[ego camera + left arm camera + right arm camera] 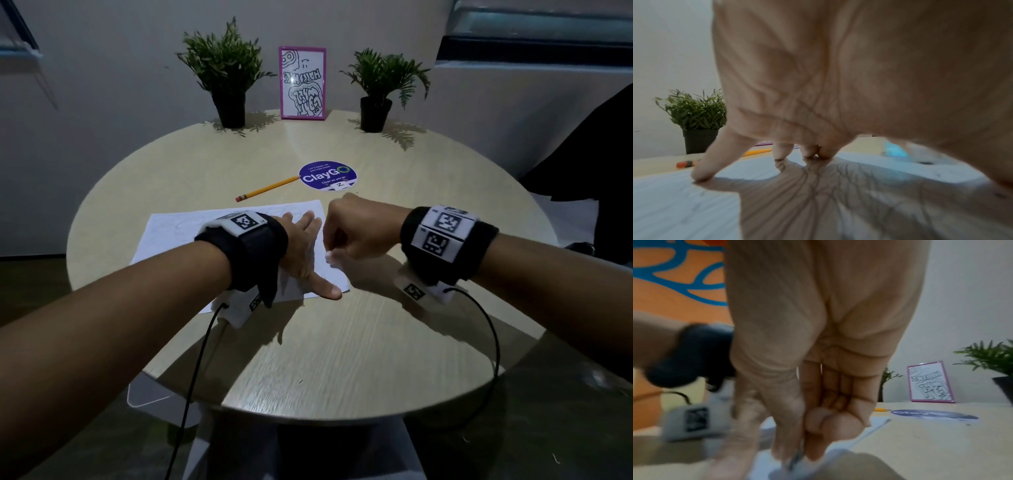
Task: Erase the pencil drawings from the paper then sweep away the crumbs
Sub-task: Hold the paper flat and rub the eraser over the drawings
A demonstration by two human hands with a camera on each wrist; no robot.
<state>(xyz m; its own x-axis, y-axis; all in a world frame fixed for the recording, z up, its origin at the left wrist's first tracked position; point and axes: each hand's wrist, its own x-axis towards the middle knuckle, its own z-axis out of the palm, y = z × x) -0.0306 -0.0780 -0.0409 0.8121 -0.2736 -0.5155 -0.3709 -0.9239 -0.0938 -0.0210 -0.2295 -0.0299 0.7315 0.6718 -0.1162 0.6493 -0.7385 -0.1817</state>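
The white sheet of paper (191,233) lies on the round wooden table (308,342). The left hand (301,246) presses flat, anchoring it; the right hand (356,229) pinches a small white eraser (329,255) against its right edge.

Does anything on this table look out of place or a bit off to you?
One oddity: the drawing in the pink frame at the back, between the two potted plants, seems to stand upside down, its lettering inverted. Otherwise nothing is spilled or damaged. The paper lies slightly askew under the left hand, and the pencil lies loose.
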